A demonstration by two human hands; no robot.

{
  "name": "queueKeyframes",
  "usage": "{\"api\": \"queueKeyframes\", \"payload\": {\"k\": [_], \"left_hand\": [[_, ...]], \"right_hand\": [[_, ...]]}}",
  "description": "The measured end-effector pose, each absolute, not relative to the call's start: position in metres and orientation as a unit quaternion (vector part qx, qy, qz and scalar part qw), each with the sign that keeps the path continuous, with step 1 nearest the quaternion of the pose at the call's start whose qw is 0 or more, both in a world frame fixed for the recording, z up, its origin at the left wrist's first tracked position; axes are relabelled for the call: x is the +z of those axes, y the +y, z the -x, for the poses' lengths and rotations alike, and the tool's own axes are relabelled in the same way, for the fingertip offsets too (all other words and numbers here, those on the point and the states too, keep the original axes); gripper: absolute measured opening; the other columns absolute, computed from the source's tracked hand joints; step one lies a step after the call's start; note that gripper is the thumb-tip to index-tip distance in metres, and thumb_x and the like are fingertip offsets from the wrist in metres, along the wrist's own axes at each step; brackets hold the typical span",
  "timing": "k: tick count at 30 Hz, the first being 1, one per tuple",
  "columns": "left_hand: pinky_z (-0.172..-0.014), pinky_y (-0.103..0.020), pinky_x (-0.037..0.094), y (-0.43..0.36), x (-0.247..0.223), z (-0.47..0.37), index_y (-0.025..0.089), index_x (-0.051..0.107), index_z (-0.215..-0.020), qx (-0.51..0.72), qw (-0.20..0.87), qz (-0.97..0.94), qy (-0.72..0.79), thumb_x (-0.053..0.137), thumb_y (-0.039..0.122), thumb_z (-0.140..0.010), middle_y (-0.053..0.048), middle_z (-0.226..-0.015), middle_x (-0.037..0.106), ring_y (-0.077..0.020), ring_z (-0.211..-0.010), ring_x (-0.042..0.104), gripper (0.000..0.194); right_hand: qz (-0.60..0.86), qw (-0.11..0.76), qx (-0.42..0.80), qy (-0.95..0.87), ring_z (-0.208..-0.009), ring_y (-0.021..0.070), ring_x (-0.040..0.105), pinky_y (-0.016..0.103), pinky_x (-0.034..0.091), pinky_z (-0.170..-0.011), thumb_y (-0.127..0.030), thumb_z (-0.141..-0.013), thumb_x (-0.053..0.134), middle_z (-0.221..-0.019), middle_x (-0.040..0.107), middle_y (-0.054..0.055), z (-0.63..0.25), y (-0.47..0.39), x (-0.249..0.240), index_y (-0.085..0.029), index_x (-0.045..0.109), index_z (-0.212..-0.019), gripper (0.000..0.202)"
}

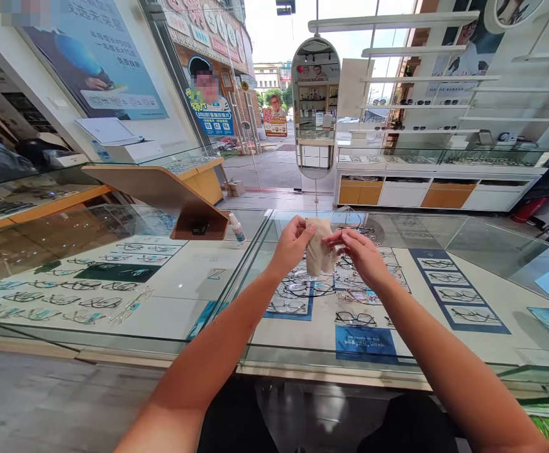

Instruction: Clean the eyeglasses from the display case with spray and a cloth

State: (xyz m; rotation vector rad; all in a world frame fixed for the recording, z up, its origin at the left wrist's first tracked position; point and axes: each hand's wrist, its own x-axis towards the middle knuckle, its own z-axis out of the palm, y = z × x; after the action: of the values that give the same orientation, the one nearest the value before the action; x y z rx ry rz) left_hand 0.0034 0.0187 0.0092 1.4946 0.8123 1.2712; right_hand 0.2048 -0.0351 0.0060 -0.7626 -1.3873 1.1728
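Observation:
A beige cleaning cloth point(318, 248) hangs between my hands above the glass display counter. My left hand point(293, 244) pinches its upper left side between thumb and fingers. On the right, my right hand point(360, 251) has its fingers closed on a thin-framed pair of eyeglasses point(347, 217), whose rim shows just above the fingers. The cloth and fingers hide the rest of that frame. Beneath my hands, several eyeglasses lie in rows inside the counter, among them a dark-rimmed pair point(355, 319) near the front.
A white spray bottle point(237, 228) stands on the counter to the left, beside a brown wooden stand point(199, 223). A round grey object point(373, 231) is behind my right hand. Farther back are an oval standing mirror point(316, 107) and wall shelves point(429, 80).

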Motion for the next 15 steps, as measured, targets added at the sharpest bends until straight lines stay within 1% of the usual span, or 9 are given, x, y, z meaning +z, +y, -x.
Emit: {"api": "queueKeyframes", "payload": {"k": [5,9,12,15], "left_hand": [[-0.065,-0.025,0.049,0.003,0.014,-0.01,0.022,0.056,-0.089,0.484,0.516,-0.624,0.332,0.08,0.056,-0.088,0.001,-0.082,0.061,-0.0126,-0.071,0.057,0.042],[-0.069,-0.026,0.054,-0.009,0.018,-0.016,0.022,0.053,-0.087,0.459,0.551,-0.626,0.306,0.083,0.058,-0.085,0.003,-0.08,0.059,-0.0118,-0.071,0.057,0.047],[-0.074,-0.028,0.057,-0.014,0.021,-0.019,0.022,0.054,-0.088,0.456,0.573,-0.619,0.285,0.085,0.058,-0.084,0.003,-0.081,0.06,-0.0119,-0.073,0.059,0.048],[-0.075,-0.027,0.057,-0.015,0.023,-0.021,0.021,0.056,-0.088,0.456,0.588,-0.613,0.266,0.087,0.056,-0.082,0.003,-0.083,0.061,-0.0111,-0.074,0.059,0.047]], "right_hand": [[0.336,0.6,0.448,-0.571,-0.114,0.0244,0.067,0.036,0.049,-0.089,-0.049,-0.104,0.061,-0.124,0.081,0.004,-0.209,-0.031,0.004,-0.031,0.08,-0.102,0.026],[0.336,0.61,0.446,-0.562,-0.123,0.0257,0.067,0.037,0.05,-0.095,-0.051,-0.104,0.061,-0.13,0.08,0.003,-0.209,-0.029,0.002,-0.031,0.078,-0.103,0.026],[0.335,0.613,0.447,-0.558,-0.124,0.0254,0.068,0.037,0.05,-0.098,-0.053,-0.103,0.062,-0.132,0.08,0.003,-0.207,-0.03,0.002,-0.031,0.077,-0.104,0.026],[0.33,0.618,0.446,-0.557,-0.125,0.0246,0.069,0.037,0.05,-0.101,-0.053,-0.104,0.062,-0.132,0.08,0.003,-0.206,-0.03,0.003,-0.031,0.078,-0.105,0.027]]}}
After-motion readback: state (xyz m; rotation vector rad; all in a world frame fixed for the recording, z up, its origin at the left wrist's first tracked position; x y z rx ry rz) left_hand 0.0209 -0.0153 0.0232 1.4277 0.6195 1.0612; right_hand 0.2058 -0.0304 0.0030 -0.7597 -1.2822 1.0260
